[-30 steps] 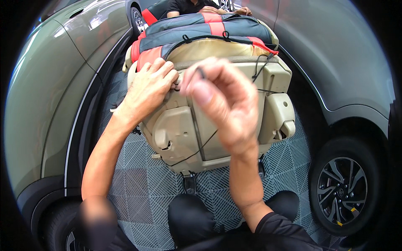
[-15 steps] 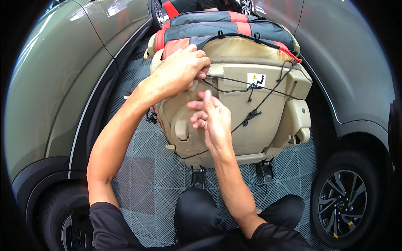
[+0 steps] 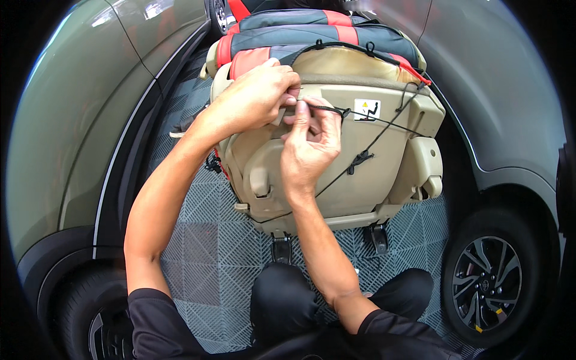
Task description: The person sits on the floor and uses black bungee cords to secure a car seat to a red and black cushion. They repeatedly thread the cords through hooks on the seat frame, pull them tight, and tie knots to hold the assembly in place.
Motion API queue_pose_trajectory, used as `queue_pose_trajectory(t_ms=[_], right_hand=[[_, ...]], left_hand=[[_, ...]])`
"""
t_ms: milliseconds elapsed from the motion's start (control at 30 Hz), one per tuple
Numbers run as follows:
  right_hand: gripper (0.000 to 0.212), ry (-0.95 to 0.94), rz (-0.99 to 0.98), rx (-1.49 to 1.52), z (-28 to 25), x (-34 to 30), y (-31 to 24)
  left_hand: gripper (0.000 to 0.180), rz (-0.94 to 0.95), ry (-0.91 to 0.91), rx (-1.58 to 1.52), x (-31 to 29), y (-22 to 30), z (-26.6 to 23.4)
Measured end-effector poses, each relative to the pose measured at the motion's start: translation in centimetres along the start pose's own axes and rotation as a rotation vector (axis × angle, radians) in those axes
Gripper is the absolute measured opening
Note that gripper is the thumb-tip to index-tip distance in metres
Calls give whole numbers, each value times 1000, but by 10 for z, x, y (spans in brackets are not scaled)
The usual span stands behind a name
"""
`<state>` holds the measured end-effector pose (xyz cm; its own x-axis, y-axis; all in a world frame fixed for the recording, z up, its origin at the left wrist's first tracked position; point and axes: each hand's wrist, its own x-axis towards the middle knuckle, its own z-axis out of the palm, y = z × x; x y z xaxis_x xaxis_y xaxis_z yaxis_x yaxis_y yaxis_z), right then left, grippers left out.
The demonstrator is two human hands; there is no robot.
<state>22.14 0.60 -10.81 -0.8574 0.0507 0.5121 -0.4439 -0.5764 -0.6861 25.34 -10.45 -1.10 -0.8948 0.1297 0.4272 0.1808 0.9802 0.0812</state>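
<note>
Between two cars, at a seat's beige near side | a right hand pinches black cord running rightward; a left hand curls just beside, its hold hidden | apparent step: working the cord | next move calls for steady tension.

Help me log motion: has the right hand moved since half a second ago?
Yes, upward: the right hand was lower than the label on the seat back; its fingertips are now level with it.
</note>
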Motion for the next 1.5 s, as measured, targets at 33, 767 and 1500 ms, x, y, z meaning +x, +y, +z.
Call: queue_pose_trajectory(t_ms=[33,767,1500], right_hand=[[13,-26,57,26,-4,3,5],[11,-538,-413,-741,-32,51,-20],[21,-644,92,-587,-32,72,-24]], left_hand=[[8,-13,1,-9,-1,0,0],[9,-45,139,2,-13,1,15],[9,-59,189,-165,-10,-14,23]])
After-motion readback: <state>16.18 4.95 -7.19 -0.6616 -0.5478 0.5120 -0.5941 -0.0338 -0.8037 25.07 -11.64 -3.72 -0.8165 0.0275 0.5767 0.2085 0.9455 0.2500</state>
